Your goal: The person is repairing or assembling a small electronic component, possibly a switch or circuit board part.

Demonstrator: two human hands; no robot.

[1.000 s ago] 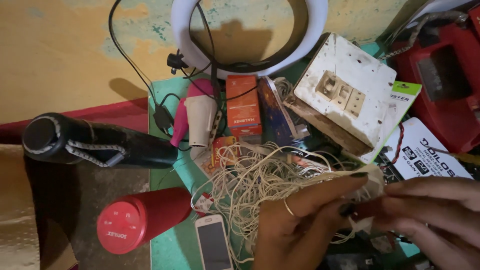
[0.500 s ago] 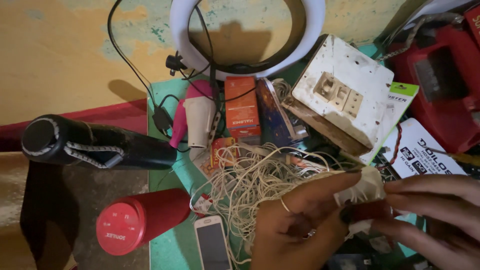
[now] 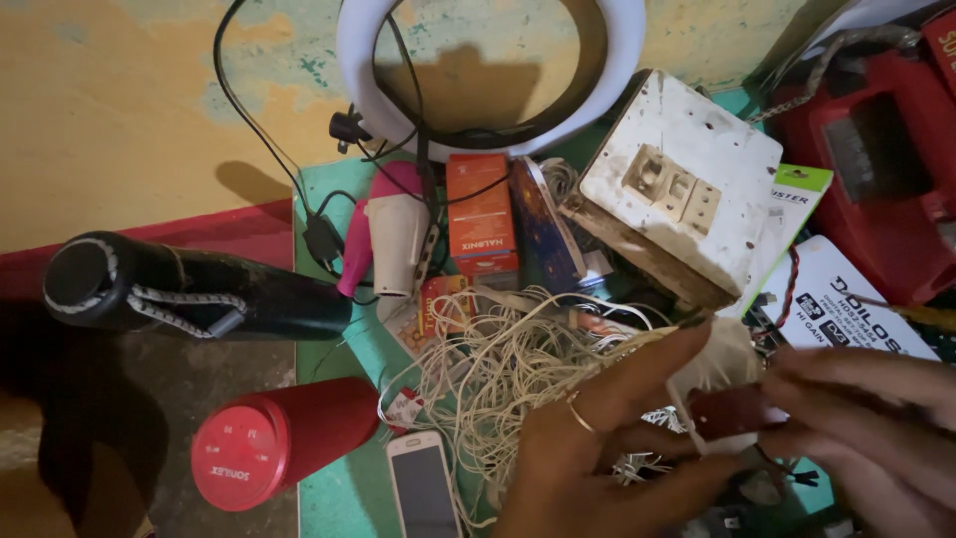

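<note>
- Left hand (image 3: 597, 448): near centre, ring on one finger; its fingertips are curled onto the left end of the red block (image 3: 727, 410).
- Right hand (image 3: 866, 418): near right; its fingers are closed over the block's right end from above and below.
- Red block: small, dark red and smooth-faced, pinched between both hands at the near right. Its long axis runs left to right, roughly level. A pale soft wad (image 3: 719, 361) lies just behind it; what the wad is cannot be told.
- Wire tangle (image 3: 508, 369): thin cream strands in loose loops, just left of the hands and partly under the left hand.
- Phone (image 3: 423, 486): flat slab with a pale rim, lying near the tangle's near edge, long axis near to far.
- Red cylinder (image 3: 284, 438): glossy, lying on its side, round end facing near left.
- Black cylinder (image 3: 189, 289): matt, lying on its side farther left, with a beaded cord.
- Switch board (image 3: 682, 189): white, scuffed, square, tilted, far right of centre.
- Ring lamp (image 3: 488, 70): white hoop at the far edge with black cables.
- Orange box (image 3: 480, 214): upright cardboard, beside a pink and white dryer (image 3: 390, 234).
</note>
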